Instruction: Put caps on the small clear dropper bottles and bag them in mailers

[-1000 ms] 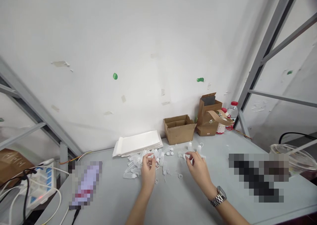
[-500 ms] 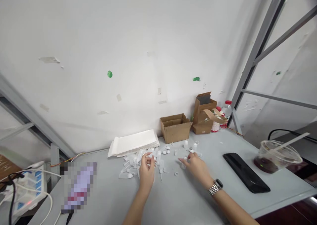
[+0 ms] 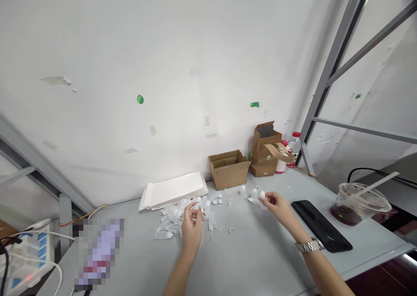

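Observation:
My right hand (image 3: 276, 207) pinches a small white-tipped plastic bottle (image 3: 262, 194) by its top, just above the table. Close by stand more little translucent bottles (image 3: 243, 191), one with a ring-shaped strap. At the near edge of a heap of clear plastic bottles and caps (image 3: 176, 213) is my left hand (image 3: 192, 226), its fingers curled together. Whatever those fingers hold, if anything, is too small to make out. A few loose caps and rings (image 3: 231, 230) lie on the grey table (image 3: 241, 261) between my hands.
White sheets or envelopes (image 3: 174, 189) are stacked against the wall behind the heap. An open cardboard box (image 3: 230, 174), a brown paper bag (image 3: 264, 157) and red-capped bottles (image 3: 295, 144) stand behind. To the right are a black case (image 3: 321, 226) and a plastic cup (image 3: 360, 204); a power strip (image 3: 32, 257) is left.
My right hand has moved right and slightly up, and now has a small bottle showing at its fingertips. The left hand stays by the heap. The view has shifted slightly.

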Action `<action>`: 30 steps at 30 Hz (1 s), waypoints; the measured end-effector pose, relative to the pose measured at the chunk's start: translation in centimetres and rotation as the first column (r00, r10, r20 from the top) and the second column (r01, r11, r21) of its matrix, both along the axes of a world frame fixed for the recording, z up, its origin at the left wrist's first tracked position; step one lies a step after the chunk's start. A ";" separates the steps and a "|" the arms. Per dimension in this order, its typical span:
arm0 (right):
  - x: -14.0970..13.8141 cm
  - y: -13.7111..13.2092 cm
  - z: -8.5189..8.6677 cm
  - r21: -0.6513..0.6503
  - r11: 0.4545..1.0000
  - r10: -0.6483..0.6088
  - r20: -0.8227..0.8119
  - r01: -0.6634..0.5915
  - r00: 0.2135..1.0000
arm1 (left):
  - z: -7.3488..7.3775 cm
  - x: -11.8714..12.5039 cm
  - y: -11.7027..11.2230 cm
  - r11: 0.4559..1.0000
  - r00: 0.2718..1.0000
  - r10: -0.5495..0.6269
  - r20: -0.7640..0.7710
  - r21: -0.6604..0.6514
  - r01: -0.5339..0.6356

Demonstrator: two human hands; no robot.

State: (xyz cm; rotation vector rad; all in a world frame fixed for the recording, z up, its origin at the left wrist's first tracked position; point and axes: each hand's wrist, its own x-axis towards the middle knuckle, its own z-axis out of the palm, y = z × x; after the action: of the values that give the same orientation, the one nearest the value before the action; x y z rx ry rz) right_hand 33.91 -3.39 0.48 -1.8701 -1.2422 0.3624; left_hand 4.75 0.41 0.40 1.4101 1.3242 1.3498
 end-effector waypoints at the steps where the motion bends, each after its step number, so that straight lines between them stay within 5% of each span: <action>1: 0.7 0.1 -0.1 0.084 0.995 -0.052 0.014 0.050 0.999 | 0.0 0.0 0.0 1.000 1.000 -0.003 0.005 -0.003 0.003; 4: 2.1 0.6 -0.9 0.169 0.976 -0.145 0.041 0.136 0.989 | -0.1 0.0 0.0 1.000 1.000 -0.013 0.003 -0.006 0.013; 12: 2.2 1.2 -3.5 0.043 0.991 -0.127 0.031 0.126 0.991 | 0.1 0.0 -0.2 0.999 1.000 -0.021 -0.007 -0.039 0.021; 30: 2.1 0.8 -2.2 0.072 0.991 -0.131 0.252 0.117 0.959 | 0.0 0.1 -0.2 0.998 0.999 -0.045 -0.002 -0.041 0.045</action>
State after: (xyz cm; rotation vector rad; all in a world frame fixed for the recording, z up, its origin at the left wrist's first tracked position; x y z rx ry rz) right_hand 35.99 -2.54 -1.73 -1.9801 -1.2803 0.0165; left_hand 4.84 0.24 0.45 1.4067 1.3067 1.2849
